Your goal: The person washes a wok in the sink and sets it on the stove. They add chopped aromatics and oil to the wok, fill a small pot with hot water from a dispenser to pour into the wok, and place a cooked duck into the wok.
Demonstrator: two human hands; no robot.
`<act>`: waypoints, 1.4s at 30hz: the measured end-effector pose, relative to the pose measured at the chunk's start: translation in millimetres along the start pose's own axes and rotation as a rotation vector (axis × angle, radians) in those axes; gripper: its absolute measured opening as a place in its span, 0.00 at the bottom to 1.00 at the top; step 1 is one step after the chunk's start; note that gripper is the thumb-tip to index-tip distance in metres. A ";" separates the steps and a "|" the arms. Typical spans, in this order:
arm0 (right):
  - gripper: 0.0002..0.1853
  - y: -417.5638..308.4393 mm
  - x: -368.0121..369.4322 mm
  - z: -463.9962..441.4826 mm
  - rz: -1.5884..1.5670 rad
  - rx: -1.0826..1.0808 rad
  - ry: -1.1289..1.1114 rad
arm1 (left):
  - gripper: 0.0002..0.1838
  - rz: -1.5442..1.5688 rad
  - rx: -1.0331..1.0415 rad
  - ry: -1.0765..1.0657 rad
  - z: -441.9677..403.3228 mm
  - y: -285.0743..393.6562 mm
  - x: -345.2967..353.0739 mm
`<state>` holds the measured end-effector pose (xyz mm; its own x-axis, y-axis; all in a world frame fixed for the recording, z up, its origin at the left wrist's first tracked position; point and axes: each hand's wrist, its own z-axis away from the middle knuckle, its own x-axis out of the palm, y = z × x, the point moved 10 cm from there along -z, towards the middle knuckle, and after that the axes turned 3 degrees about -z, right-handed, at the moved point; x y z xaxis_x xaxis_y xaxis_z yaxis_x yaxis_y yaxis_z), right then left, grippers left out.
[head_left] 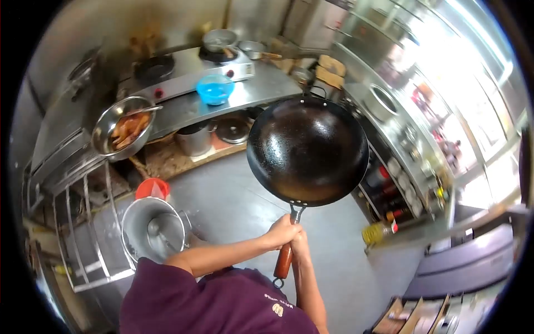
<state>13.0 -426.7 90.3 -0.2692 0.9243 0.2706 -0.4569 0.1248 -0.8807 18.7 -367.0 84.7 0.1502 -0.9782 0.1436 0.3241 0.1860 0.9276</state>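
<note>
A large black wok is held out in front of me, above the floor, with its wide dark surface facing me. Its wooden handle points back toward my body and ends in a metal ring. My left hand is wrapped round the upper part of the handle, near the metal neck. Close against it, my right hand grips the same handle from the right side. The fingers of the two hands overlap, so part of the grip is hidden. A small loop handle stands at the wok's far rim.
A steel counter carries a gas stove, pans and a blue bowl. To the left are a steel bowl of food, a metal rack and a large pot. Shelves and an oil bottle line the right.
</note>
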 end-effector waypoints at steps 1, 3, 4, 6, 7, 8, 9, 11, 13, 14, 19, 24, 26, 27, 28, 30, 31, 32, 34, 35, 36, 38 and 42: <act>0.09 -7.5 8.9 -18.9 0.012 0.026 -0.034 | 0.12 -0.003 -0.013 0.035 -16.0 5.3 -10.7; 0.10 -12.2 21.7 -57.6 0.018 0.078 -0.193 | 0.12 -0.003 -0.061 0.102 -32.4 30.8 -28.5; 0.10 -17.3 25.2 -82.2 0.008 0.100 -0.207 | 0.12 0.017 -0.043 0.140 -48.4 45.0 -39.8; 0.09 -20.0 35.4 -125.5 -0.014 0.165 -0.228 | 0.11 0.058 -0.026 0.220 -75.2 56.7 -60.8; 0.09 -27.2 49.4 -141.2 0.004 0.184 -0.306 | 0.12 0.100 0.001 0.265 -86.5 65.8 -71.1; 0.09 -36.1 61.5 -155.2 0.023 0.200 -0.385 | 0.12 0.146 -0.017 0.286 -94.0 75.8 -79.0; 0.09 -39.3 72.9 -173.0 0.031 0.235 -0.449 | 0.12 0.155 -0.008 0.353 -107.9 75.0 -91.5; 0.09 -49.4 104.3 -198.3 0.053 0.271 -0.548 | 0.12 0.181 0.015 0.465 -130.8 83.3 -120.9; 0.08 -59.7 136.5 -222.9 0.088 0.327 -0.599 | 0.13 0.244 0.022 0.555 -143.2 95.6 -155.1; 0.08 -63.0 158.0 -238.7 0.117 0.328 -0.669 | 0.11 0.262 0.051 0.575 -153.2 103.9 -174.5; 0.08 -73.1 288.7 -319.4 0.137 0.419 -0.842 | 0.14 0.248 0.101 0.807 -189.7 151.5 -309.8; 0.11 -50.6 470.0 -416.4 0.180 0.397 -1.046 | 0.17 0.213 0.199 0.940 -221.2 198.8 -498.2; 0.11 -43.9 541.6 -449.1 0.204 0.372 -1.082 | 0.17 0.198 0.183 1.037 -227.5 212.6 -573.3; 0.13 -36.5 580.5 -457.8 0.177 0.413 -1.162 | 0.17 0.202 0.142 1.072 -226.3 222.6 -604.9; 0.13 -36.8 613.9 -475.2 0.188 0.404 -1.163 | 0.18 0.224 0.122 1.069 -233.6 229.3 -638.9; 0.14 -36.2 662.5 -497.5 0.203 0.410 -1.137 | 0.19 0.244 0.154 1.069 -245.5 240.8 -699.9; 0.15 -28.5 682.4 -508.0 0.246 0.420 -1.116 | 0.20 0.226 0.117 1.099 -252.9 235.8 -728.3; 0.14 -27.1 696.7 -520.3 0.289 0.409 -1.064 | 0.20 0.210 0.117 1.073 -262.6 234.3 -754.4; 0.13 -16.7 732.3 -531.8 0.229 0.455 -1.143 | 0.20 0.236 0.125 1.102 -266.8 237.8 -787.2; 0.13 -8.8 744.7 -539.9 0.232 0.470 -1.141 | 0.18 0.254 0.127 1.131 -268.2 235.9 -801.9; 0.13 -1.2 752.0 -547.2 0.235 0.486 -1.136 | 0.17 0.274 0.126 1.158 -270.9 232.3 -812.1; 0.12 10.8 757.3 -556.9 0.248 0.523 -1.119 | 0.15 0.306 0.118 1.173 -275.4 223.9 -823.7; 0.13 26.2 751.0 -565.8 0.249 0.581 -1.081 | 0.17 0.283 0.038 1.092 -281.1 218.8 -821.0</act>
<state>278.5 474.8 50.5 -0.8336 0.0966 0.5438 -0.5253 -0.4427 -0.7267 228.8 502.9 72.7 0.9560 -0.2932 -0.0108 0.1230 0.3670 0.9221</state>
